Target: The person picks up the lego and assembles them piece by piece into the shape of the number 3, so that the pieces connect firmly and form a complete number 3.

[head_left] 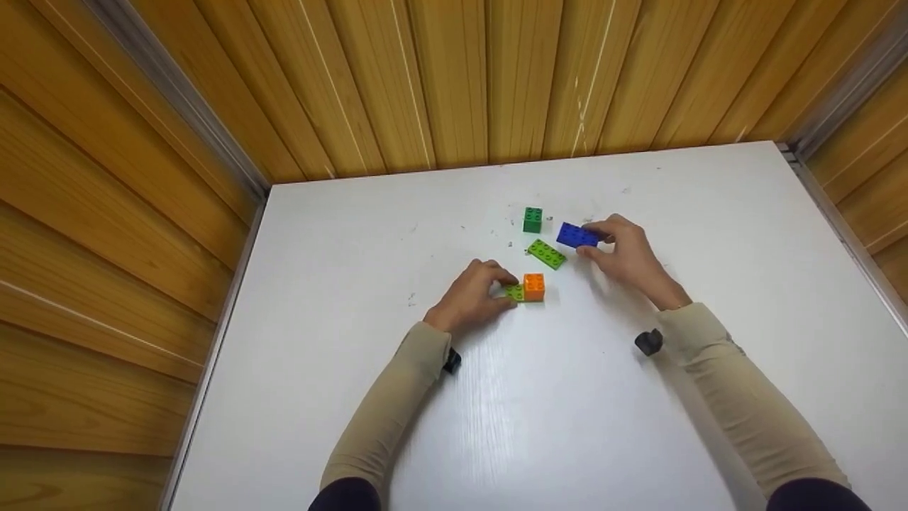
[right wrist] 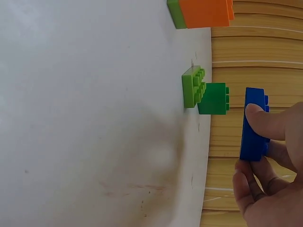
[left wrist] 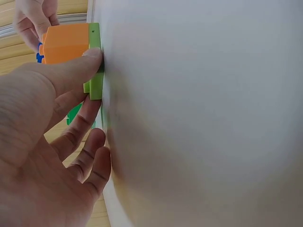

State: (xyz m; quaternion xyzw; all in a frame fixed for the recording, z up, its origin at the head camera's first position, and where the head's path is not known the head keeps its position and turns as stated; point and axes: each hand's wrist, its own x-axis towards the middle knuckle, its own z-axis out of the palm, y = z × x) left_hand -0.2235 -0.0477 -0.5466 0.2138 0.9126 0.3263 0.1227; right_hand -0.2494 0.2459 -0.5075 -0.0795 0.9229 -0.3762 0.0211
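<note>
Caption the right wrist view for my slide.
Right hand holding blue brick, with loose lime brick, green brick and orange brick nearby.

A panelled work booth [head_left: 92, 234] is suggested: the white table [head_left: 305, 298] is enclosed left, right and far by wood-grain walls [head_left: 454, 85].

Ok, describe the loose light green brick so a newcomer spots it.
Over the white table, find the right hand gripping a blue brick. The light green brick lies between it and the orange block, untouched. Unlike the other light green brick, it carries nothing on top.
</note>
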